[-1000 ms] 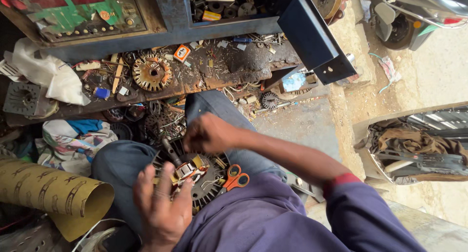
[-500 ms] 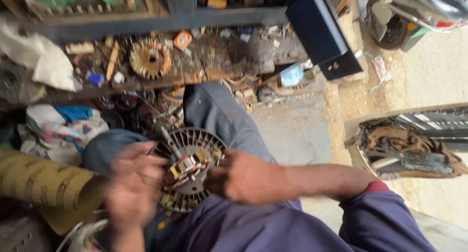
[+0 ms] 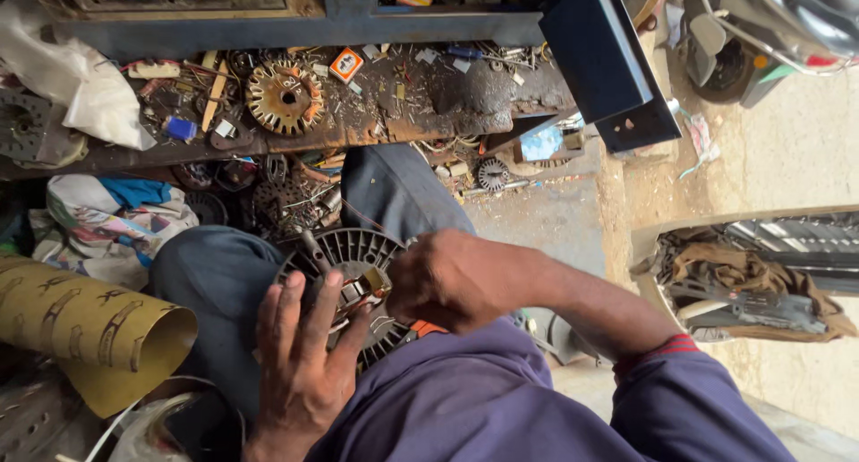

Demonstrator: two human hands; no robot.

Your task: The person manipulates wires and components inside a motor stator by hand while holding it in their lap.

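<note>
Both hands grip one round finned motor stator resting on the lap: left hand spread flat, fingers pressing its near side, right hand closed over the right rim, whatever it pinches is hidden. Best to keep the stator braced flat while working the centre. One rusty toothed disc on the far counter, one cardboard roll left.

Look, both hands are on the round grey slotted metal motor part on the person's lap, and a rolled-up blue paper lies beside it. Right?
Not quite. The head view shows the rolled paper is yellowish-brown, not blue. Both the left hand and right hand are on the round grey slotted metal motor part.
</note>
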